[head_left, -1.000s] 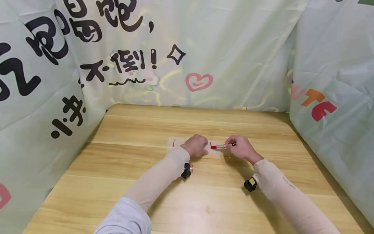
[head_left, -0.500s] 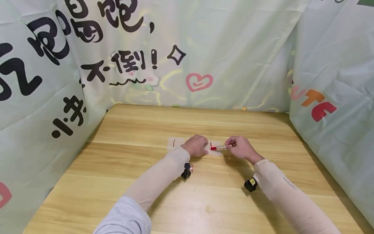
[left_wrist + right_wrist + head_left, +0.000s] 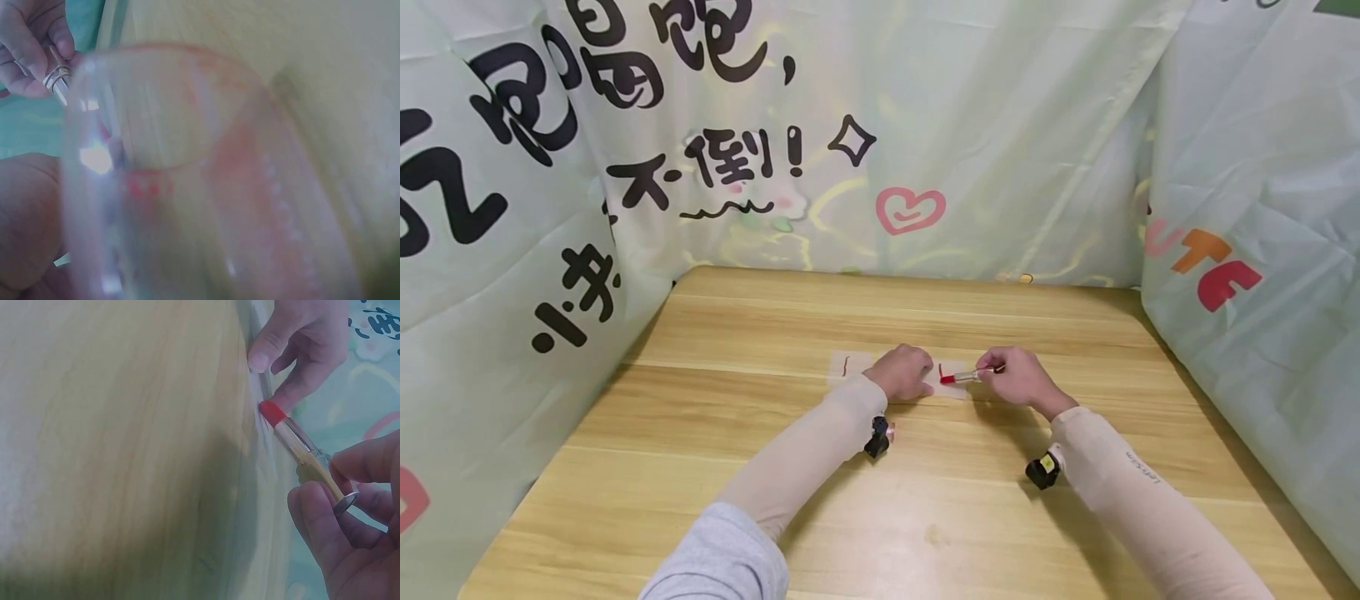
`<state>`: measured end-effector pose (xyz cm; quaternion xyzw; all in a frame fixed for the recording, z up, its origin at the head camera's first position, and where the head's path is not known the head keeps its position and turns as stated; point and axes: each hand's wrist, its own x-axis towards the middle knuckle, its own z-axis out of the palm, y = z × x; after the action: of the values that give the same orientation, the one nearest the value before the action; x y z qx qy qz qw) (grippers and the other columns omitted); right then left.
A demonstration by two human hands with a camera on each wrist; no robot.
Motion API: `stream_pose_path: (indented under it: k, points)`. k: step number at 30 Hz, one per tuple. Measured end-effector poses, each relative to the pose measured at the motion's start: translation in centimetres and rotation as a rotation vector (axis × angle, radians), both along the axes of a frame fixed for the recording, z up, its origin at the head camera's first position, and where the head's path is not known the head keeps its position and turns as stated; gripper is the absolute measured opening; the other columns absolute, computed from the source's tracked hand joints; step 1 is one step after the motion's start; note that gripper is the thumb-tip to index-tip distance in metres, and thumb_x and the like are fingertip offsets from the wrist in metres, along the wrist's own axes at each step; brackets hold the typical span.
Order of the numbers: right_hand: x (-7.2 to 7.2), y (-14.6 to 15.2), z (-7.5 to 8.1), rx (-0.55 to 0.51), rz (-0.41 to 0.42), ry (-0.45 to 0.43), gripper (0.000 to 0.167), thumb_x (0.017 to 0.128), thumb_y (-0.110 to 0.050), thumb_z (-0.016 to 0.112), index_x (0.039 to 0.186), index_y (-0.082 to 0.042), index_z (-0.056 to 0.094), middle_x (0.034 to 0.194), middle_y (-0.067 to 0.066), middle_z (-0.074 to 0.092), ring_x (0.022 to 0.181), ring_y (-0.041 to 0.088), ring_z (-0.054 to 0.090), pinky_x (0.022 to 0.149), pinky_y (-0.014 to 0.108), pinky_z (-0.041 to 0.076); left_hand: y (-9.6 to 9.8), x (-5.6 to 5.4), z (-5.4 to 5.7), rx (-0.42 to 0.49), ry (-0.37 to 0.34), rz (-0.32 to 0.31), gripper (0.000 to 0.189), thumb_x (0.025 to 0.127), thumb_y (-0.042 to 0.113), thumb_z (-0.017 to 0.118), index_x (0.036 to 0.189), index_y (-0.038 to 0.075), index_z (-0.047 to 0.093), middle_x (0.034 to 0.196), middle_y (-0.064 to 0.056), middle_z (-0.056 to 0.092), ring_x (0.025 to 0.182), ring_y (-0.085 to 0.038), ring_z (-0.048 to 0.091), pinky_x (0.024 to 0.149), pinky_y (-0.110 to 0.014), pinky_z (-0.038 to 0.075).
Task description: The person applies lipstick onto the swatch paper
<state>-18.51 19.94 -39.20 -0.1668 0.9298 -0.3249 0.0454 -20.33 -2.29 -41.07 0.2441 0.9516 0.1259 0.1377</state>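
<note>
sleeves: a grey sleeve covers part of the beige left sleeve; the beige right sleeve bears small dark lettering. both lie as they did a second ago.
wrist cameras: a black left camera and a black right camera, the latter with a yellow patch, sit at the wrists.
clear object: a pinkish see-through object with a rounded rim fills much of the left wrist view, too blurred to name.
wooden table: the pale wood-grain tabletop spreads beneath both arms.
right hand: its thumb and fingers pinch the base of the lipstick, the same grip as before.
lipstick: the uncapped lipstick points toward the left hand, its red tip at the lower end of a red stroke on the paper. against the earlier head pictures it has shifted barely, if at all.
left hand: the bent fingers and thumb stand apart and rest on the paper, gripping nothing visible, in the same spot as earlier.
paper: thin white paper shows on both sides of the left hand; whether it is one strip cannot be told.
wavy line: a dark red squiggle marks the paper's left part, unchanged.
curtain: pale green cloth with black characters and a pink heart hangs behind the table.
</note>
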Motion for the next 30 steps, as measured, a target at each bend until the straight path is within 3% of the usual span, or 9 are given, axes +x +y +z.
stream_pose_path:
  k: [15, 30]
  points:
    - [0.2, 0.1, 0.7, 0.007, -0.029, -0.046, 0.013, 0.091, -0.011, 0.061, 0.097, -0.002, 0.069, 0.092, 0.009, 0.068, 0.08, 0.022, 0.06, 0.068, 0.034, 0.049, 0.0, 0.0, -0.1, 0.006, 0.006, 0.0, 0.047, 0.091, 0.034, 0.069, 0.131, 0.01, 0.061, 0.137, -0.002, 0.056, 0.128, -0.021, 0.049, 0.107, -0.03, 0.038]
    - [0.2, 0.2, 1.2, -0.006, -0.024, -0.016, 0.013, 0.091, -0.011, 0.061, 0.097, -0.003, 0.069, 0.09, 0.008, 0.068, 0.08, 0.022, 0.059, 0.069, 0.034, 0.047, -0.3, 0.0, 0.1, 0.046, -0.001, 0.009, 0.048, 0.091, 0.034, 0.069, 0.131, 0.01, 0.061, 0.132, -0.004, 0.059, 0.123, -0.02, 0.053, 0.102, -0.031, 0.043]
